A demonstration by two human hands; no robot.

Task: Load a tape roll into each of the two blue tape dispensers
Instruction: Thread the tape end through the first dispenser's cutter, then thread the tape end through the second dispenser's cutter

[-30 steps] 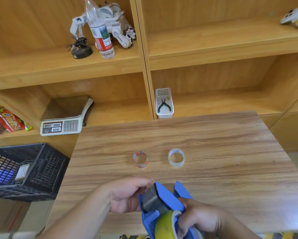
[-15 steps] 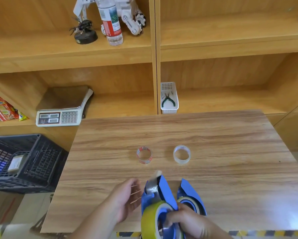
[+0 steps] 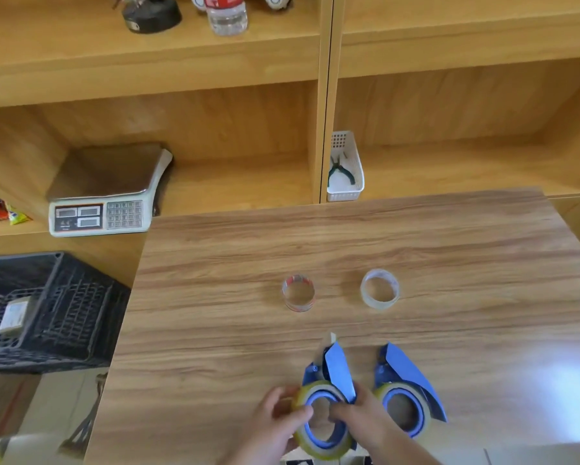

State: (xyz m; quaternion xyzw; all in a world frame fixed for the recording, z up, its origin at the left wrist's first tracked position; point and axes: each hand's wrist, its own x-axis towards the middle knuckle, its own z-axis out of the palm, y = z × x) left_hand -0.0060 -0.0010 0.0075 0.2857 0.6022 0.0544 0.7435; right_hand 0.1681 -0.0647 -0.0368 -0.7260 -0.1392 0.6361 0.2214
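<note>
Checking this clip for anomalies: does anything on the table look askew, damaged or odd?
Nothing stands out. Two blue dispensers each carry a tape roll; two emptied cores lie flat mid-table.

Two dispensers (image 3: 335, 374) (image 3: 406, 370) sit side by side at the table's (image 3: 214, 330) near edge, two cores (image 3: 298, 293) (image 3: 379, 289) behind them.

Both forearms leave the near edge. The left hand (image 3: 275, 422) and right hand (image 3: 362, 416) cover part of the near tape roll (image 3: 318, 446). The far-shelf bottle (image 3: 227, 13) is cropped at the top; the scale (image 3: 97, 216) display is unreadable.
</note>
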